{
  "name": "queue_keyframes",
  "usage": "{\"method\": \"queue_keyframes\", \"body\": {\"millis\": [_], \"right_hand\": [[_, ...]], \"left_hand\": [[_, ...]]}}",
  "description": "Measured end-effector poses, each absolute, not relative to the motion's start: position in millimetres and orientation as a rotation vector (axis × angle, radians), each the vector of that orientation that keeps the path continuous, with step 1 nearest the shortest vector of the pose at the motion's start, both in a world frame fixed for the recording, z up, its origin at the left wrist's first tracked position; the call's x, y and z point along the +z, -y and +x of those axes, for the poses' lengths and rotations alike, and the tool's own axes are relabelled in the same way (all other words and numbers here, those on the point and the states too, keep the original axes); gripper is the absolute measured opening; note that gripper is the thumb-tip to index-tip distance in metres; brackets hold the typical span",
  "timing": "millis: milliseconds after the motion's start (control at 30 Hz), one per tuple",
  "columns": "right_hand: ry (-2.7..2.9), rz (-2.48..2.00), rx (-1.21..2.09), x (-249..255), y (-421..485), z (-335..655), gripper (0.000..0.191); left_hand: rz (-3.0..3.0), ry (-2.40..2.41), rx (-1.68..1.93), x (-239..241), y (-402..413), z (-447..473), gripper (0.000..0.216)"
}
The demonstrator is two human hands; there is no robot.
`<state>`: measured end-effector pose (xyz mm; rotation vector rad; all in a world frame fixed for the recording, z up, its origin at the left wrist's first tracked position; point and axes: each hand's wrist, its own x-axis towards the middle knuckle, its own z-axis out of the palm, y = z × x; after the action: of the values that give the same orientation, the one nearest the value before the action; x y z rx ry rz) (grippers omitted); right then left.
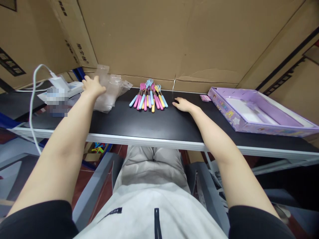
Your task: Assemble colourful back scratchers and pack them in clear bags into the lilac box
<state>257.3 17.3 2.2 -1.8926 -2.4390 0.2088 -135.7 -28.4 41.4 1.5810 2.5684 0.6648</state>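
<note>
My left hand is over a stack of clear plastic bags at the left of the black table, its fingers spread and reaching toward their upper end. Whether the fingertips touch the bags I cannot tell. In the middle lies a fanned pile of small claw-headed sticks that look like back scratchers, with pink, blue and yellow handles pointing toward me. Just right of that pile, my right hand rests on the tabletop, fingers extended and holding nothing.
A purple printed box tray stands at the right, beside a small pink card. At far left are a white power strip and a looping white cable. Cardboard walls enclose the table's back and sides.
</note>
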Motion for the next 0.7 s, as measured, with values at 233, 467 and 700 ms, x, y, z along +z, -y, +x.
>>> {"method": "queue_keyframes", "body": {"millis": [233,467,700], "right_hand": [[2.455,-1.89,0.197,2.4,-15.4,256.9,0.06],[2.477,-1.879,0.177,1.0,-19.4,258.3,0.061],[2.486,-1.891,0.164,2.0,-16.5,257.1,0.06]], "left_hand": [[1.528,-2.559,0.401,41.3,36.9,-128.6,0.082],[1.551,-2.596,0.315,44.4,32.6,-130.0,0.087],[1.745,-2.657,0.315,61.2,18.2,-114.4,0.073]]}}
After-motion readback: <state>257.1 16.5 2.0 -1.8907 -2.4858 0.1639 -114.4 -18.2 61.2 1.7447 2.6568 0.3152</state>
